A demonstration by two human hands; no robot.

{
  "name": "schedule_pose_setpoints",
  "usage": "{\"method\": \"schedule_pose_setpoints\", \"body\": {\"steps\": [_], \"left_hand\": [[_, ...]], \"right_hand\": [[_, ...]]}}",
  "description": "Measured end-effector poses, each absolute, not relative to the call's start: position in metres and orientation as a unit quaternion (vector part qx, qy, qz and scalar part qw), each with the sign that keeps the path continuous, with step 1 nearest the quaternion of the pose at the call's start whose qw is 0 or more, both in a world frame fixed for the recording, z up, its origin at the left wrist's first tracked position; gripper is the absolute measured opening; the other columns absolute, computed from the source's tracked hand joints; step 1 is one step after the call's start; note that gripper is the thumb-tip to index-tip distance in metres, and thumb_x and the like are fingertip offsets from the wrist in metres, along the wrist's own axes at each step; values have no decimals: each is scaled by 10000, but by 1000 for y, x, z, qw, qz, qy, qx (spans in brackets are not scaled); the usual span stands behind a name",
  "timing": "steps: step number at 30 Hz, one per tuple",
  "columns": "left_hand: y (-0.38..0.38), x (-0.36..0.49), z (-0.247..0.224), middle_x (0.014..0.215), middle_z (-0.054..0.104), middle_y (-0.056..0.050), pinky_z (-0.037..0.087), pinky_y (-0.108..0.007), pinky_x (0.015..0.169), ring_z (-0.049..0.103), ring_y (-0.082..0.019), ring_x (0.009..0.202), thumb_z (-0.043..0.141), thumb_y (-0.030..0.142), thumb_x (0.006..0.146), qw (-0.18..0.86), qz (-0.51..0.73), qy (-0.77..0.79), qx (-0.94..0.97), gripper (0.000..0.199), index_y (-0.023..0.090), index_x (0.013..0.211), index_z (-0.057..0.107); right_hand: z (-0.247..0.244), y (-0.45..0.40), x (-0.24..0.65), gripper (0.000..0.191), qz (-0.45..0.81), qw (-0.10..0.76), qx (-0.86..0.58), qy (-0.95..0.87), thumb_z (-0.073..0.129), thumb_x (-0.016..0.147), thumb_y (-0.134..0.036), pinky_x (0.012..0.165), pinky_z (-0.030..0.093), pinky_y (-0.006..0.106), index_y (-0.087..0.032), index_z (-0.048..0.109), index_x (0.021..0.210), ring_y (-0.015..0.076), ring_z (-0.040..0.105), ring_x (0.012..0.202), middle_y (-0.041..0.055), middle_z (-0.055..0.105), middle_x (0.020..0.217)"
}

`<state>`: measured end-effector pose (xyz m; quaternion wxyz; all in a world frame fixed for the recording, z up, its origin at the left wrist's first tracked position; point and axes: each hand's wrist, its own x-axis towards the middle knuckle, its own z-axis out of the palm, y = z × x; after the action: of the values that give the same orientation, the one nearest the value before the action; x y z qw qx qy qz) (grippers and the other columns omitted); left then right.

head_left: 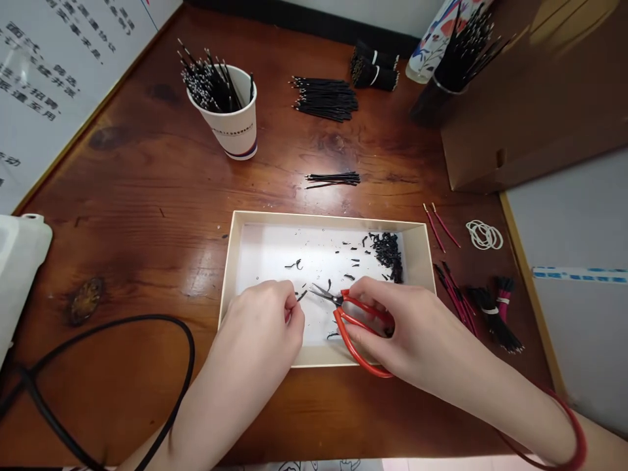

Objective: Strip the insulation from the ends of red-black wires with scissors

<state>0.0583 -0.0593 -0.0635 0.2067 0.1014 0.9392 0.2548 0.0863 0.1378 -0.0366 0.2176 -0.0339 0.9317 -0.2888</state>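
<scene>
Over the cream box (226, 288), my right hand (400, 320) holds red-handled scissors (360, 356), their blades slightly parted and pointing left. My left hand (269, 317) is closed in a pinch just left of the blade tips. A short dark piece (301, 296) shows beside its fingertips; whatever lies inside the pinch is hidden. Small black scraps (387, 252) are heaped in the box's back right corner, and a few more are scattered over its white floor.
Behind the box lie a few black wires (333, 178) and a larger pile (326, 98). A paper cup (233, 131) of wires stands back left. White rubber bands (484, 235) and tied bundles (495, 317) lie right. A black cable (142, 318) loops at left.
</scene>
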Motion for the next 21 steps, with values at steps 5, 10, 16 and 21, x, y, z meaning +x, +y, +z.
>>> {"method": "schedule_pose_setpoints", "body": {"steps": [5,10,16,21], "left_hand": [[-60,59,-63,520,567,16,282,-279,468,478,-154,457,498,154,775,209,260,938,94,233,220,558,445],[-59,59,-63,511,559,19,277,-275,461,469,-143,450,506,144,780,210,262,937,92,253,215,549,429],[-58,55,-58,541,569,14,272,-266,468,494,-132,481,480,129,803,248,233,936,89,238,203,578,460],[-58,54,-57,552,568,22,278,-265,482,469,-131,487,477,125,811,250,222,938,90,242,203,584,447]], "right_hand": [[-40,136,87,111,-303,243,-26,921,623,811,-268,465,352,259,-229,562,728,130,463,498,-33,551,576],[-38,136,87,155,-299,246,-33,922,612,833,-269,455,335,266,-226,554,696,127,446,476,-39,512,537],[-40,135,84,150,-288,242,-47,926,610,833,-252,452,321,248,-214,563,695,115,443,468,-41,512,531],[-38,134,82,114,-258,224,-73,937,624,810,-240,452,305,229,-204,572,714,104,433,466,-39,536,545]]}}
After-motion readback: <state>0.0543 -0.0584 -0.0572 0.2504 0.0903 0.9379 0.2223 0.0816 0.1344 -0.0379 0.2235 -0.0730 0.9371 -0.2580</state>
